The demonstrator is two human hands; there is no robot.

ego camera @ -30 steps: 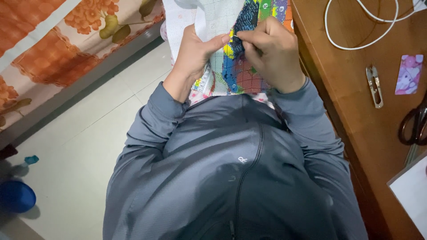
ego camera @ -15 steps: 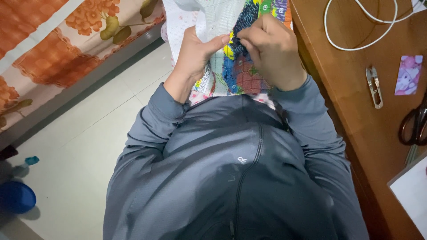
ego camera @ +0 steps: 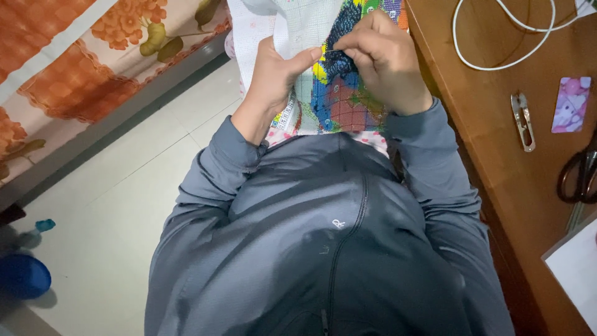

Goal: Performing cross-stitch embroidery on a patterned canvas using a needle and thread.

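Up close, the person sits with both hands raised over the lap, working on a cross-stitch cloth [ego camera: 336, 93] with a bright stitched patch of blue, yellow and red. The left hand [ego camera: 273, 74] has its grip closed on the pale, unstitched part of the cloth, thumb lying across the top. The right hand [ego camera: 382, 59] pinches its fingertips together on the coloured stitching; whether anything sits in that pinch I cannot tell. On the wooden worktop [ego camera: 491, 143] to the right lie small thread snips [ego camera: 522, 121], a white cable [ego camera: 497, 43], a pink card [ego camera: 571, 104] and dark scissors [ego camera: 578, 174].
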